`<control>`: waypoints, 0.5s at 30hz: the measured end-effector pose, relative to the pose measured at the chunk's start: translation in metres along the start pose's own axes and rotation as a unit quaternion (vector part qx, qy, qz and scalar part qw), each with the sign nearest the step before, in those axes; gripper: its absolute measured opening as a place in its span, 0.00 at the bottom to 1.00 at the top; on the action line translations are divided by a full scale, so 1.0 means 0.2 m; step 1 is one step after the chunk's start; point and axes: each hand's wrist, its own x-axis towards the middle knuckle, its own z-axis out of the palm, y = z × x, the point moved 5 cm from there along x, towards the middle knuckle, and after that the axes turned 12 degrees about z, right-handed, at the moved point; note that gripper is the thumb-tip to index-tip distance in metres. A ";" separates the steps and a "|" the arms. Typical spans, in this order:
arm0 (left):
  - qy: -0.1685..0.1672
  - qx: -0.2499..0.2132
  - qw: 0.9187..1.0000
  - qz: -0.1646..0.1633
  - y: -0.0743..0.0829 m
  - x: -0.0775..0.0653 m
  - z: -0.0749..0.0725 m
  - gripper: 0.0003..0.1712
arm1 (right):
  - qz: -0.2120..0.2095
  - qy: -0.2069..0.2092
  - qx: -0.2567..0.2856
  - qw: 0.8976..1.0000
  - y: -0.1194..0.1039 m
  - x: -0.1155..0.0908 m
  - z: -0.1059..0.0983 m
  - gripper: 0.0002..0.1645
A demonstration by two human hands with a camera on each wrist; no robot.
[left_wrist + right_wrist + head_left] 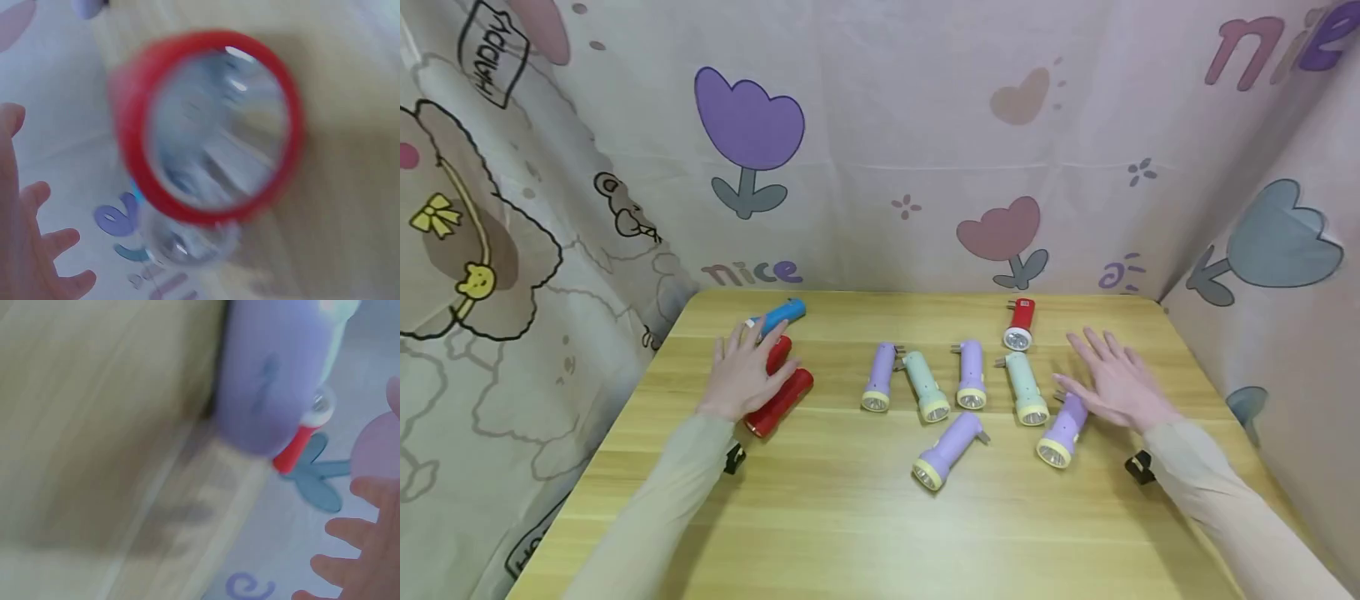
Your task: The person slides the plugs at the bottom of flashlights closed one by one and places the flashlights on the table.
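My left hand [747, 373] is spread, fingers extended, over the left group of flashlights, holding nothing. Partly under it lie a red flashlight [781, 403] and a second red flashlight [778, 354], with a blue flashlight [786, 314] beyond its fingertips. In the left wrist view a red-rimmed lens [215, 128] looms close, clear of the fingers. On the other side, my right hand [1122, 382] spreads its fingers too, the thumb overlapping the back end of a purple flashlight [1063, 432]. That flashlight's blurred body [272, 375] appears in the right wrist view, apart from the fingers.
Mid-table lie more purple flashlights [951, 451] and two mint-green flashlights [927, 387], several with metal plug prongs out. A red flashlight with a white head [1020, 324] lies at the back right. Patterned cloth [865, 167] hangs behind and beside the wooden table [820, 533].
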 end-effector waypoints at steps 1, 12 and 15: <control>0.006 0.001 1.000 0.006 0.02 0.01 -0.01 0.44 | -0.005 0.002 0.010 1.000 -0.03 0.01 -0.01 0.51; 0.024 -0.017 0.998 0.054 0.36 0.20 0.01 0.40 | -0.037 0.025 0.192 0.980 -0.36 0.07 -0.13 0.40; -0.003 -0.042 0.998 0.041 0.45 0.23 0.06 0.40 | -0.048 0.012 0.275 0.960 -0.46 0.08 -0.12 0.34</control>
